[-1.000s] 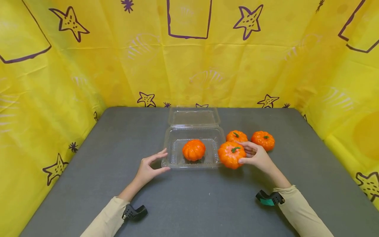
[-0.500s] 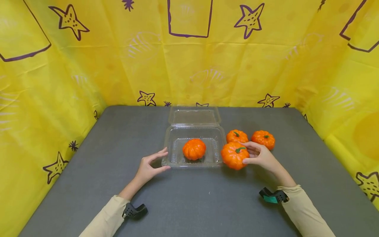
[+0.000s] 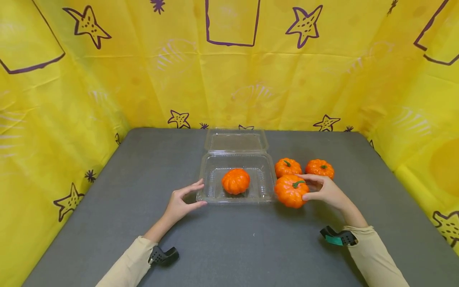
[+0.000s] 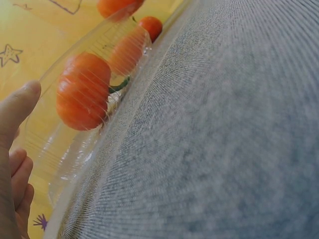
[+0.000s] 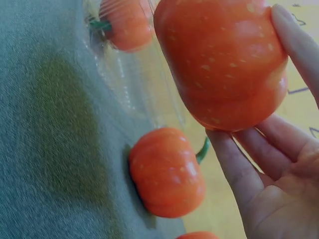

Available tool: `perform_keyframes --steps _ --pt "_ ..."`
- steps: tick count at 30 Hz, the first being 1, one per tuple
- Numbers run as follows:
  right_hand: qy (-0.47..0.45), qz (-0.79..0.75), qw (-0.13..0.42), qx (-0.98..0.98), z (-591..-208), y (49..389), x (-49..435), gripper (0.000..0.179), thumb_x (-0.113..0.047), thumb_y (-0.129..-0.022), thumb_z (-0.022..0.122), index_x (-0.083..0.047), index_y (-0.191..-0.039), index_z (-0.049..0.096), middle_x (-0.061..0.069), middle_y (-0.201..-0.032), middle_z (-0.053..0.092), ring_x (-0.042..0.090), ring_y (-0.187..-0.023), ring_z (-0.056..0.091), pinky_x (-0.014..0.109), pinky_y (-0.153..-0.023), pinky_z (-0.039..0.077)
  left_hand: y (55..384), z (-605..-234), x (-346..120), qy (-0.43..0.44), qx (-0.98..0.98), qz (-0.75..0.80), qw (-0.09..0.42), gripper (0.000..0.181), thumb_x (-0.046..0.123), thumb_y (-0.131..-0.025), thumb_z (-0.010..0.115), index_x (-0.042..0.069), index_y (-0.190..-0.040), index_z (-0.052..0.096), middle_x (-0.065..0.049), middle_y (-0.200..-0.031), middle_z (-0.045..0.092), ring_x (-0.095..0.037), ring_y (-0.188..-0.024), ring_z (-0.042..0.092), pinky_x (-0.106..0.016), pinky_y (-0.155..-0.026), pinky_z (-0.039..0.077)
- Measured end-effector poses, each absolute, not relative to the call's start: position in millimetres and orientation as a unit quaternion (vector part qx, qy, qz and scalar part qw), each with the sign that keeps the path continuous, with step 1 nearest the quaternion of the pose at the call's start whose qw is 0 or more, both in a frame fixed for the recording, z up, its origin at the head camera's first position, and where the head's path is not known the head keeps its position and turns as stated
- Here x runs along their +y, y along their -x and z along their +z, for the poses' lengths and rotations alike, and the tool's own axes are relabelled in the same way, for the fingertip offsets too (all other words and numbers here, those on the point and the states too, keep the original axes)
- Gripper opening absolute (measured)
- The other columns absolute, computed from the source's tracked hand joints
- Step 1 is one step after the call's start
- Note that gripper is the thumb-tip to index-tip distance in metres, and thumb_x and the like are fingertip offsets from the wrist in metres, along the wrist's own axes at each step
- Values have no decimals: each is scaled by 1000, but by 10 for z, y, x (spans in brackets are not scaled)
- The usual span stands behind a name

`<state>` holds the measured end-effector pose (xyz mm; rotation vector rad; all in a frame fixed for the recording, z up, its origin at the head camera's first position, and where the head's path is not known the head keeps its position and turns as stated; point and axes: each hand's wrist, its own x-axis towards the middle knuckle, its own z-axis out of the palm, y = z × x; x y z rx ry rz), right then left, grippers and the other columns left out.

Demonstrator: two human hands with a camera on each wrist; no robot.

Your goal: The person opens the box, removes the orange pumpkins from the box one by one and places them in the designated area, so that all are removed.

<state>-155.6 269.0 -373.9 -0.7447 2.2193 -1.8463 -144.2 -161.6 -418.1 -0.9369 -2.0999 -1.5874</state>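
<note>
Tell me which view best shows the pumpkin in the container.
The head view: nothing covers the pumpkin, and its full outline shows. The left wrist view adds its green stem, but through the clear container. The right wrist view also shows the stem, but the picture's top edge cuts the pumpkin off.

The left sleeve [image 3: 123, 263] is showing a plain beige cloth, is creasing lightly, and is ending at the wrist. The right sleeve [image 3: 375, 257] is matching it in colour; its cuff is bunching into small folds and is forming a slightly uneven edge. At the left cuff a black mount [image 3: 165, 256] is curving out to a blunt, hooked end; small dots are marking its flatter part. At the right cuff a second mount [image 3: 349, 237], also black and dotted, is bearing a bright green patch [image 3: 333, 240]. The left hand [image 3: 181, 204] and the right hand [image 3: 326, 192] are showing bare.
</note>
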Motion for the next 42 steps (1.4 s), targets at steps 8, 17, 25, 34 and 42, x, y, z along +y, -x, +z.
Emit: perform_keyframes --steps 8,17,25,34,42 --pt "273 -619 65 734 -3796 1589 2805 47 12 -70 69 8 -115 55 0 -108 52 8 -95 56 22 -81 46 1435 -4181 -1609 329 -742 -558 170 48 -14 -57 77 -16 -101 58 -31 -111 52 -35 -106 52 -26 -90 40" --pt "271 -623 68 730 -3825 1613 2890 39 16 -69 67 1 -104 56 -4 -109 58 9 -97 56 22 -79 47 1448 -4176 -1594 329 -742 -560 167 48 -14 -57 77 -18 -100 57 -31 -111 52 -35 -106 52 -26 -90 40" --pt "286 -623 79 724 -3884 1653 2907 39 16 -68 68 4 -103 56 -4 -109 58 9 -99 56 22 -81 46 1440 -4166 -1614 325 -745 -557 170 48 -15 -57 77 -16 -101 58 -31 -111 52 -33 -106 52 -26 -89 41" --pt "270 -603 90 745 -3939 1682 2949 42 11 -67 72 5 -106 58 1 -108 61 9 -97 57 21 -82 45 1425 -4145 -1610 318 -751 -554 166 47 -14 -57 77 -17 -101 58 -31 -111 52 -33 -106 52 -25 -89 41" --pt "246 -556 73 791 -3958 1697 2958 42 4 -66 75 10 -104 57 1 -105 62 13 -90 61 23 -77 48 1425 -4144 -1596 320 -751 -551 171 47 -14 -58 76 -16 -101 58 -31 -110 52 -33 -106 52 -24 -89 41"
